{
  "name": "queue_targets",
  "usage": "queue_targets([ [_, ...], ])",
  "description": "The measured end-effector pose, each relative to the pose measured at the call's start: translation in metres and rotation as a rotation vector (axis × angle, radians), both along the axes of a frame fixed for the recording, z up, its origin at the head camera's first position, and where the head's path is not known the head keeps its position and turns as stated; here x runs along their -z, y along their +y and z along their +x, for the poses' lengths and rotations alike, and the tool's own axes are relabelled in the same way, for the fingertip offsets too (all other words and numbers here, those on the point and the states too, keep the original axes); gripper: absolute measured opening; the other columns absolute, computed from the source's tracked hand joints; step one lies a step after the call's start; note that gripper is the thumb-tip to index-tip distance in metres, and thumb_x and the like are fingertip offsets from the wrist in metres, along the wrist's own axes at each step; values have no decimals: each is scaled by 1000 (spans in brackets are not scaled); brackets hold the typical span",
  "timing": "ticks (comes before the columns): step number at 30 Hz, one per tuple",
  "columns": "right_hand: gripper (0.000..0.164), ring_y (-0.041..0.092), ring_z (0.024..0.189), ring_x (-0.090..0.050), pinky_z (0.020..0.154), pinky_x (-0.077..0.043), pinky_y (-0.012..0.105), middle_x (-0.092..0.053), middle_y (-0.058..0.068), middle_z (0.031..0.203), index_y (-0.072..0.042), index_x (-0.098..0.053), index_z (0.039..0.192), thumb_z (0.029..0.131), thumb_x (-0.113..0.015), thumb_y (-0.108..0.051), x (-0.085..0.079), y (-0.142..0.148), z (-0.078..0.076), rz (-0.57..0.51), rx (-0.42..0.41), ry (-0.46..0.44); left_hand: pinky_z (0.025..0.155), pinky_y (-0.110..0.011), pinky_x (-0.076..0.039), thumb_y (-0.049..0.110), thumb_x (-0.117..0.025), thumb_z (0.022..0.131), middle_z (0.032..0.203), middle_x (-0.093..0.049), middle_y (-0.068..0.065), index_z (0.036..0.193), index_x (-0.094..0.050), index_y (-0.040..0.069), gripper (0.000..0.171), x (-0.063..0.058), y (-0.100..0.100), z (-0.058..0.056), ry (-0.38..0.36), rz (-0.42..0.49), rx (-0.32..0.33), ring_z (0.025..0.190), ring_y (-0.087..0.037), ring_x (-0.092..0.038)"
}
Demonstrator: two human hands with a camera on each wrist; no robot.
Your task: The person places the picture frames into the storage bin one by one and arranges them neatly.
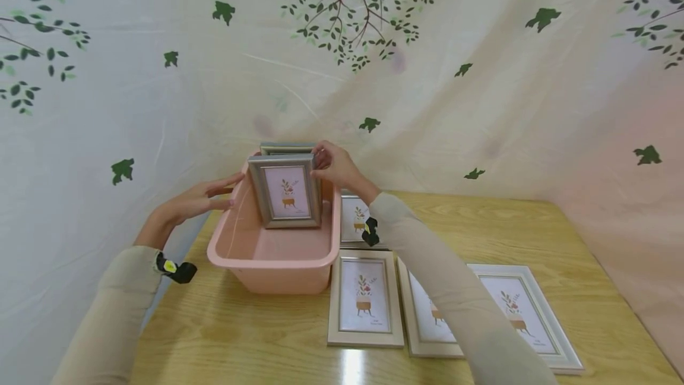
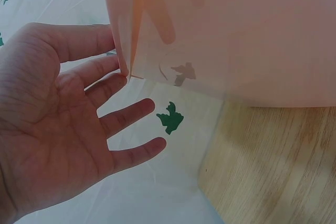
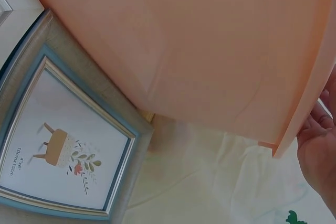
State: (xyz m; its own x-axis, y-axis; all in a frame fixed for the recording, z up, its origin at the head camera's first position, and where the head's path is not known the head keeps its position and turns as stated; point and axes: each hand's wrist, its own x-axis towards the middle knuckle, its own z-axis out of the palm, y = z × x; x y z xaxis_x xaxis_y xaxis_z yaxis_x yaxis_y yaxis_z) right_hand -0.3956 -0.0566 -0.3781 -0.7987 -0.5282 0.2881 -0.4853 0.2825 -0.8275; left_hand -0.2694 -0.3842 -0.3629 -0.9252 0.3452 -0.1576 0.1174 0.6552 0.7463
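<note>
A pink plastic basin (image 1: 299, 264) stands at the table's left side. Inside it a grey-silver picture frame (image 1: 256, 189) leans upright, its print of a potted plant facing me. Behind that, the top of another frame (image 1: 285, 145) shows. My right hand (image 1: 342, 165) pinches the front frame by its upper right corner; part of the fingers is hidden behind it. My left hand (image 1: 200, 198) touches the basin's left rim from outside. In the left wrist view its fingers (image 2: 128, 116) are spread and fairly straight, with the upper ones right at the rim.
On the wooden table (image 1: 240, 337), right of the basin, lie several frames: a partly covered one (image 1: 350, 245) below my right wrist, a cream one (image 1: 395, 314), another (image 1: 419, 343) under my forearm, and a white one (image 1: 574, 362). A leaf-printed cloth (image 1: 427, 153) hangs behind.
</note>
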Motion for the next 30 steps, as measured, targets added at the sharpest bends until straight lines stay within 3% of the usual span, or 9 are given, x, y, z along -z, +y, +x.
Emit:
queue_targets([
  [11, 37, 25, 94, -65, 86, -56, 28, -67, 16, 102, 2, -61, 113, 82, -80, 3, -3, 2, -2, 95, 47, 79, 113, -76, -24, 27, -59, 102, 170, -14, -21, 165, -17, 16, 76, 0, -1, -1, -9, 4, -1, 151, -52, -23],
  [16, 39, 28, 100, -66, 91, -56, 31, -68, 16, 106, 2, -63, 115, 81, -82, 0, -2, 3, -4, 124, 57, 105, 112, -77, -23, 27, -59, 102, 170, -14, -20, 165, -18, 16, 76, 0, -1, -1, -12, 4, -5, 151, -52, -24],
  [22, 40, 31, 107, -66, 99, -55, 35, -69, 20, 112, 4, -64, 118, 81, -79, 5, 2, 3, -4, 66, 104, 80, 113, -76, -23, 26, -60, 102, 170, -14, -20, 165, -19, 16, 75, 1, -1, -1, -13, 23, 0, 151, -51, -24],
  [30, 38, 32, 98, -69, 92, -57, 36, -73, 22, 107, 3, -67, 116, 80, -76, 10, 4, 3, -6, -9, 116, 88, 113, -77, -23, 25, -59, 102, 170, -14, -20, 165, -19, 16, 75, 2, -1, -2, -3, 20, 4, 151, -51, -23],
])
